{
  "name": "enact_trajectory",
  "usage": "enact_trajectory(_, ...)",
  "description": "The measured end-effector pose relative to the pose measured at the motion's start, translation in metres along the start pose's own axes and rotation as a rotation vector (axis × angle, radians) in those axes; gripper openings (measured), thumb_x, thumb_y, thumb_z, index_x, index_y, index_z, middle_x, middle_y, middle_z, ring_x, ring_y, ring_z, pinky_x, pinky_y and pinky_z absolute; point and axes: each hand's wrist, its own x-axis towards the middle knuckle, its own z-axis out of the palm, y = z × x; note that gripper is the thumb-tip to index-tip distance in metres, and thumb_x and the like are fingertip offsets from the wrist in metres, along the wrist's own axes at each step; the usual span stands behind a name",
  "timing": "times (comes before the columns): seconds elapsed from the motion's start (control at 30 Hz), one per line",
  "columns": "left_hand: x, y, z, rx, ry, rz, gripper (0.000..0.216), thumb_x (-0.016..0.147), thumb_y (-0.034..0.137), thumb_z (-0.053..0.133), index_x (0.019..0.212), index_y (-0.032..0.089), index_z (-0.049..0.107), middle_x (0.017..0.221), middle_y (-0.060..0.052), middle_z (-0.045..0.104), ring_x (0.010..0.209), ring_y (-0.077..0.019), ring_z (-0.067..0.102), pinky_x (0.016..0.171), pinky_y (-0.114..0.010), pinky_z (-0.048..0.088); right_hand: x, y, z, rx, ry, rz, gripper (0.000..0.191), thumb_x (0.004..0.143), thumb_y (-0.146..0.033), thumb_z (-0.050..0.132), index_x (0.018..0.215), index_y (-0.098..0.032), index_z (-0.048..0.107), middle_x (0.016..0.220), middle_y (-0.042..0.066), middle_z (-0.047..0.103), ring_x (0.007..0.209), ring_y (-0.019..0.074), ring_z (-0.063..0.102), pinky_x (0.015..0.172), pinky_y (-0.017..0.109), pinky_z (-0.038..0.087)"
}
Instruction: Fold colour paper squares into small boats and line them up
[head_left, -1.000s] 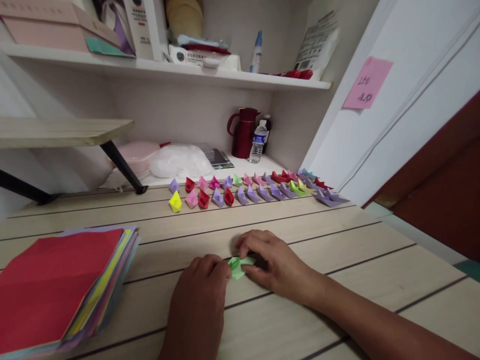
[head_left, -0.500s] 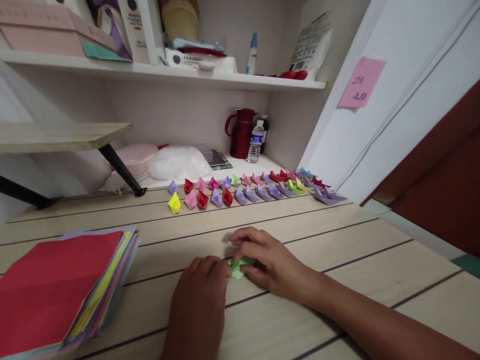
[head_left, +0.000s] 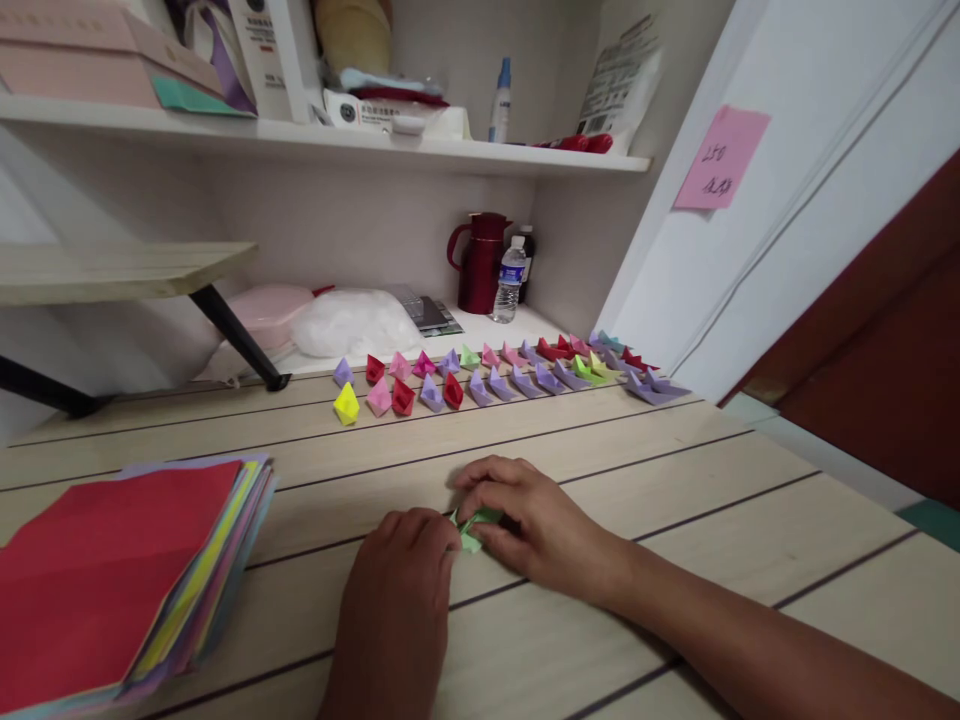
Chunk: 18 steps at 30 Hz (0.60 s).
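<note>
A small light green folded paper (head_left: 472, 528) lies on the wooden table (head_left: 675, 480) near the front middle. My left hand (head_left: 401, 590) pinches its left side with curled fingers. My right hand (head_left: 529, 525) arches over its right side, fingertips pressed on the paper. Most of the green paper is hidden under the fingers. A thick stack of coloured paper sheets (head_left: 120, 570), red on top, lies at the left front.
Two rows of small folded paper boats (head_left: 487, 375) in several colours stand across the table's far side. Behind them sit a dark red jug (head_left: 480, 262), a water bottle (head_left: 511, 280) and a white bag (head_left: 352, 322). A shelf (head_left: 322, 135) and a pink sticky note (head_left: 721, 158) are above.
Both hands stay on the green paper; the right fingers have closed in over it, so less of it shows. The view has shifted slightly.
</note>
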Motion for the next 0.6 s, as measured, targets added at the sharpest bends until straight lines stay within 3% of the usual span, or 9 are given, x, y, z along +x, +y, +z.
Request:
enact_trajectory(0.2,0.0009,0.0037,-0.0012,-0.093,0.032,-0.093,0.017,0.084,0.008,0.048,0.078,0.022,0.056,0.081,0.0,0.062,0.08,-0.0196,0.055,0.075,-0.036,0.043,0.0006,0.0009,0.0028,-0.025,0.014,-0.006,0.018,0.081,-0.012,0.067,0.095,-0.023,0.064,0.111,0.002,0.068,0.102,0.0189,0.062,0.093,0.035,0.041)
enact_trajectory(0.4,-0.0019,0.0033,-0.0007,-0.098,0.074,-0.156,0.021,0.08,0.007,0.048,0.091,0.024,0.056,0.089,0.0,0.064,0.086,-0.0199,0.058,0.077,-0.035,0.044,0.0023,0.0011,0.0005,-0.079,-0.002,-0.014,0.012,0.085,-0.01,0.063,0.09,-0.022,0.064,0.101,0.002,0.071,0.094,0.0178,0.063,0.089,0.033,0.041)
enact_trajectory(0.6,-0.0019,0.0055,-0.0051,-0.012,0.053,-0.094,0.021,0.082,0.006,0.049,0.09,0.024,0.057,0.089,0.0,0.064,0.084,-0.0198,0.058,0.075,-0.034,0.045,0.0018,-0.0006,-0.0055,-0.153,-0.069,0.002,0.009,0.088,-0.012,0.061,0.09,-0.021,0.063,0.098,0.003,0.07,0.095,0.0186,0.062,0.089,0.033,0.04)
